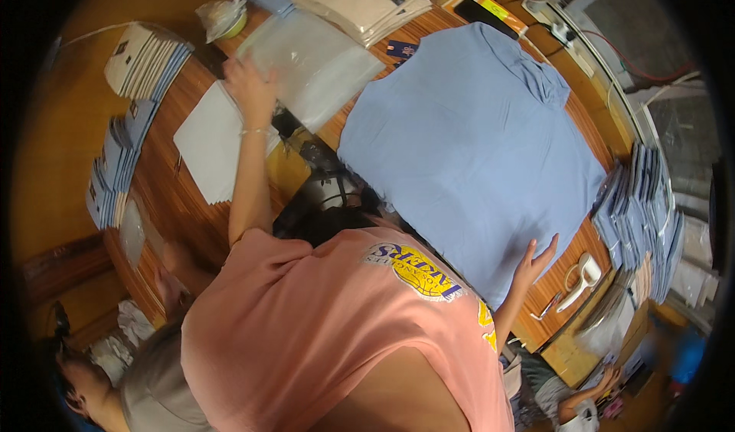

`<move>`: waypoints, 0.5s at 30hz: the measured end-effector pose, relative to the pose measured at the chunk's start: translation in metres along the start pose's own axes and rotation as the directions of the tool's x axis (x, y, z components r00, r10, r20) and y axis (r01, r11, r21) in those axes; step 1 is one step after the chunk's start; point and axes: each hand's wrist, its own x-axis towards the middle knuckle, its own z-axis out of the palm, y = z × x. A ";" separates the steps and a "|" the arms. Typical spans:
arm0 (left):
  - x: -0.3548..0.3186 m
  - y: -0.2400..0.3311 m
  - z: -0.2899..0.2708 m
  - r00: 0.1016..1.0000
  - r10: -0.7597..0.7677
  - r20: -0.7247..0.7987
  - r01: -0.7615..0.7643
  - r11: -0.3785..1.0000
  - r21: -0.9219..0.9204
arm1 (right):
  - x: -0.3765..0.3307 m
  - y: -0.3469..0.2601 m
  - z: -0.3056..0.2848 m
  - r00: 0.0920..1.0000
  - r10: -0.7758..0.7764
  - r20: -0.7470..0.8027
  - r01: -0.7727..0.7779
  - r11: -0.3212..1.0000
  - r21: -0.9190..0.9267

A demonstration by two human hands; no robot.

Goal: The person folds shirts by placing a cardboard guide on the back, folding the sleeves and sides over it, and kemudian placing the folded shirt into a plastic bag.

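Observation:
A light blue shirt lies spread out on the wooden table, its collar end at the far right. My right hand is at the shirt's near right edge, fingers apart and holding nothing. On the far left, my left hand reaches over the near left edge of a stack of clear plastic bags, with its fingers spread and slightly blurred. White flat sheets lie beside my left forearm. A dark strip-like object, partly hidden, runs between the bags and the shirt.
Folded beige shirts are stacked at the back, near a dark phone. More folded shirts line the left and right edges. A white handled tool lies at right. A person in grey is at lower left.

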 end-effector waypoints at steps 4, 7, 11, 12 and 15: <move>-0.045 -0.076 -0.004 0.759 -0.616 0.210 0.557 0.782 0.278 | 0.012 -0.012 0.011 1.000 0.008 0.020 -0.011 0.992 0.122; -0.060 -0.087 -0.009 0.651 -0.636 0.414 0.605 0.764 0.224 | 0.025 -0.028 0.021 0.998 0.013 0.063 -0.025 0.979 0.204; -0.056 -0.132 0.004 0.682 -0.471 0.560 0.526 0.848 0.073 | 0.046 -0.059 0.032 0.968 -0.064 0.243 0.014 0.979 0.202; -0.060 -0.142 0.004 0.691 -0.408 0.597 0.472 0.880 0.055 | 0.050 -0.068 0.036 0.950 -0.100 0.296 0.041 0.979 0.200; -0.066 -0.140 -0.013 0.681 -0.217 0.699 0.267 0.963 0.039 | 0.056 -0.097 0.049 0.890 -0.267 0.370 0.216 0.961 0.175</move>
